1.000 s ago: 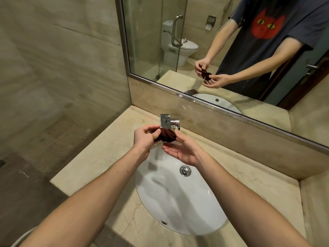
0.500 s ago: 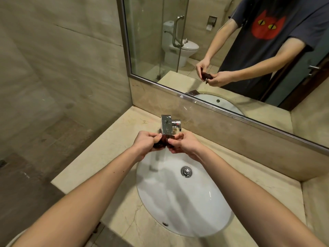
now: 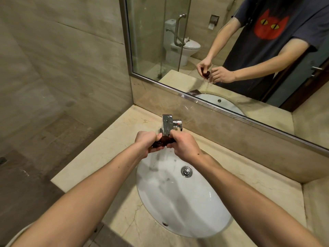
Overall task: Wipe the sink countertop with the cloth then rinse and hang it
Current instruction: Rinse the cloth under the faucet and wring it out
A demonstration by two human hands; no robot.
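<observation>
My left hand [image 3: 146, 141] and right hand [image 3: 183, 147] each keep a tight grip on the dark cloth [image 3: 161, 142], bunched over the sink's [image 3: 178, 202] far end, just below the tap [image 3: 167, 123]. I judge this is the wringing step; only hanging is left.

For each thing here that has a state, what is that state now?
cloth: bunched between both hands
left hand: grips the cloth
right hand: grips the cloth
basin: wet, not filled
faucet: cannot tell if running
toilet lid: down, in the mirror
</observation>
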